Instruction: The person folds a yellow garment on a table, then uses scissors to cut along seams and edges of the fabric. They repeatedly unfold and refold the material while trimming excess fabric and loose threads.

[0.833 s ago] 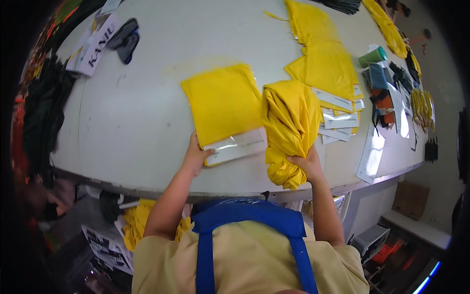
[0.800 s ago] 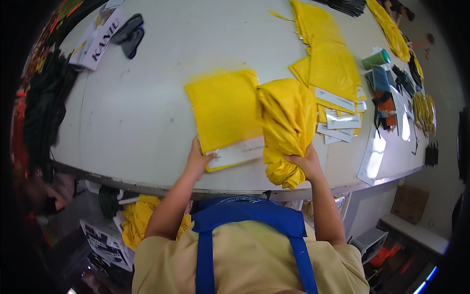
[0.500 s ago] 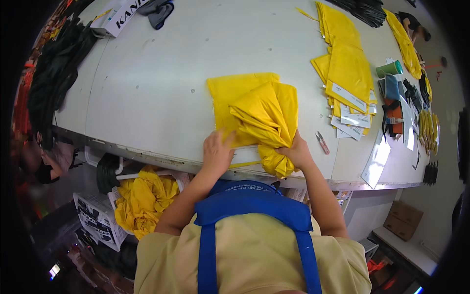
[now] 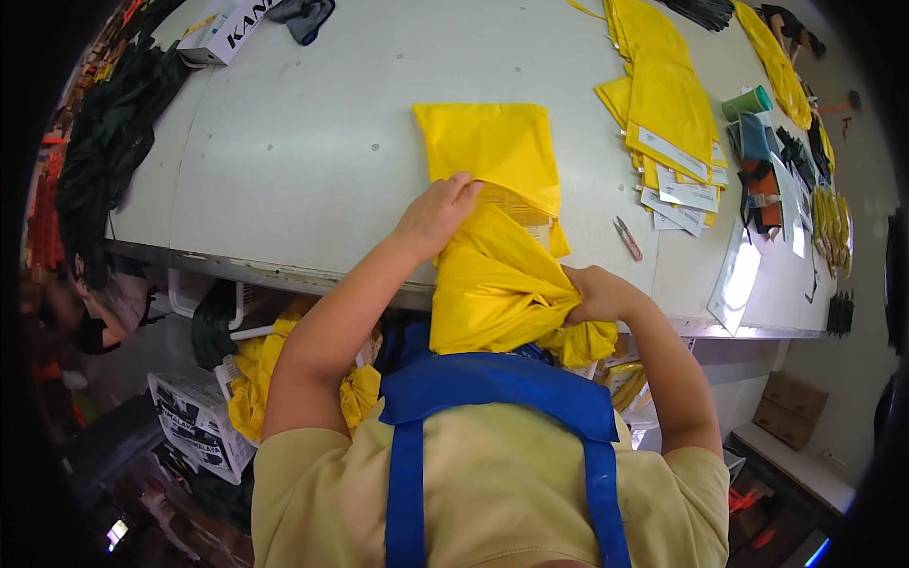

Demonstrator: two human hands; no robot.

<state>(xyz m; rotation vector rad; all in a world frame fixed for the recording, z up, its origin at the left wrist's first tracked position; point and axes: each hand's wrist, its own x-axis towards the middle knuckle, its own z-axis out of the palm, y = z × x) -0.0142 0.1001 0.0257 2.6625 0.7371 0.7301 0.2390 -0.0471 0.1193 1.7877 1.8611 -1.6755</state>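
Left hand (image 4: 438, 220) gripping the near edge of a flat yellow pouch (image 4: 492, 142), right hand (image 4: 604, 293) clasping a crumpled yellow bundle (image 4: 488, 298) over the rim of a white table (image 4: 312, 104), snips (image 4: 628, 239) lying to the right, stacked yellow pouches (image 4: 668, 104) beyond.

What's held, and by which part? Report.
Right hand: crumpled yellow fabric bundle, held by its gathered right side. Left hand: at the near edge of the flat yellow fabric pouch; grip unclear.

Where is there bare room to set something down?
Widest: white tabletop between the dark cloth heap and the flat yellow rectangular pouch. Narrower: between that pouch and the stacked yellow pouches, beyond the small red-handled snips. Crowded: around the green cylindrical cup.
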